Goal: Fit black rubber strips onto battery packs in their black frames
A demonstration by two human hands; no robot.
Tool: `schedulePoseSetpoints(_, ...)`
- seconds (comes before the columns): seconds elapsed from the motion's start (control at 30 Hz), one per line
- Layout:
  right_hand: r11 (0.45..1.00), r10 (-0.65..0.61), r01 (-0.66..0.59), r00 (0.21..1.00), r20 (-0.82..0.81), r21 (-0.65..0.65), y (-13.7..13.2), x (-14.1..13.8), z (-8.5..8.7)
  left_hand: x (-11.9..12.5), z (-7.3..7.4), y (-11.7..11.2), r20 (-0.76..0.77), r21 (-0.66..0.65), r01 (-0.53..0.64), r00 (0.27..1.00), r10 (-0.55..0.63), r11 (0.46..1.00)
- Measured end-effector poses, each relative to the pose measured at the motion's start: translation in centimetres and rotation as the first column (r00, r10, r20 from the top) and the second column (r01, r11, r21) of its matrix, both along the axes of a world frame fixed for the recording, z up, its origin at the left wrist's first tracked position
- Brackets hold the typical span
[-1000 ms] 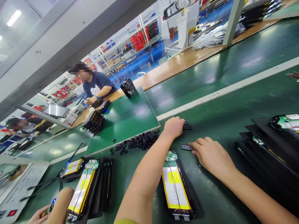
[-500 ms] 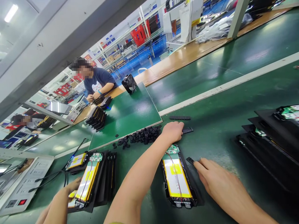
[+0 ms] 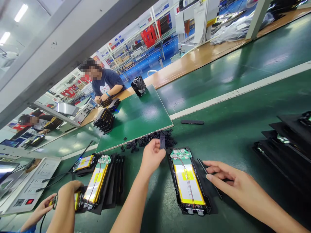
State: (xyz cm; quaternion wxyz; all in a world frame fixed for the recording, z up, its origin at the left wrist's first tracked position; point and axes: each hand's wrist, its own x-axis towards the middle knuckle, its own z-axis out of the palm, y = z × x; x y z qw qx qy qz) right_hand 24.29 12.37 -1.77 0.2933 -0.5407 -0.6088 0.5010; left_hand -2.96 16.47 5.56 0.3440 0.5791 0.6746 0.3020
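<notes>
Green bench matting (image 3: pixel 243 97) covers the work surface, and a white stripe (image 3: pixel 243 89) runs across it. A raised green board (image 3: pixel 143 119) sits on the far side, carrying a black fan (image 3: pixel 139 85) and stacked black battery trays (image 3: pixel 104 121); a seated co-worker (image 3: pixel 108 82) handles parts at its far edge. Nearer, a stack of black trays (image 3: pixel 279 145) lies at the right and a row of battery packs (image 3: pixel 96 183) at the left. A neighbouring person's hands (image 3: pixel 39 210) at lower left have lifted clear of that row since the previous frame and now hold a small dark part (image 3: pixel 54 202) above it. Directly before the wearer lies one battery pack (image 3: pixel 188 183) in an open black tray, yellow-edged, with a green circuit board (image 3: pixel 180 154) at its far end. The left hand (image 3: pixel 152 157) has risen from the matting and turned over, its fingers now pinching a small black strip (image 3: pixel 162 141) upright above a heap of black rubber pieces (image 3: pixel 148 140). The right hand (image 3: pixel 230 178) has moved closer to the pack, its fingers spread and lying against a long black strip (image 3: pixel 209 177) along the tray's right edge; whether they grip it cannot be determined. A second long black strip (image 3: pixel 191 122) remains on the matting beyond the pack.
</notes>
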Motion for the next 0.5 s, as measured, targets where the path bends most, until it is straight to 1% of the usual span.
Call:
schedulePoseSetpoints(0.07, 0.987, -0.030, 0.001, 0.984, -0.176, -0.162, 0.2, -0.8, 0.3, -0.6, -1.5, -3.5, 0.076, -0.062, -0.054, 0.995, 0.059, 0.997)
schedulePoseSetpoints(0.1, 0.977, -0.055, 0.005, 0.972, -0.227, -0.214, 0.1, -1.3, 0.4, -0.5, -2.2, -4.9, 0.101, -0.086, -0.078, 0.991, 0.086, 0.993)
schedulePoseSetpoints(0.17, 0.964, -0.121, 0.049, 0.956, -0.266, -0.263, -0.1, -2.3, 0.6, 0.3, -3.4, -6.8, 0.135, -0.115, -0.119, 0.982, 0.134, 0.986)
schedulePoseSetpoints(0.2, 0.961, -0.156, 0.083, 0.951, -0.267, -0.265, -0.3, -2.7, 0.8, 0.8, -3.8, -7.4, 0.143, -0.120, -0.136, 0.978, 0.152, 0.983)
schedulePoseSetpoints(0.27, 0.956, -0.212, 0.144, 0.941, -0.264, -0.255, -0.6, -3.2, 1.1, 1.8, -4.0, -8.0, 0.148, -0.123, -0.150, 0.975, 0.168, 0.981)
schedulePoseSetpoints(0.37, 0.955, -0.196, 0.125, 0.946, -0.256, -0.270, -0.7, -3.3, 1.7, 2.6, -3.7, -8.3, 0.160, -0.106, -0.136, 0.975, 0.152, 0.985)
schedulePoseSetpoints(0.43, 0.951, -0.173, 0.097, 0.954, -0.246, -0.292, -0.6, -3.2, 2.1, 2.7, -3.6, -8.6, 0.194, -0.085, -0.127, 0.971, 0.141, 0.988)
schedulePoseSetpoints(0.5, 0.948, -0.184, 0.106, 0.953, -0.243, -0.300, -0.4, -3.2, 2.4, 2.6, -3.7, -8.8, 0.236, -0.081, -0.140, 0.959, 0.156, 0.987)
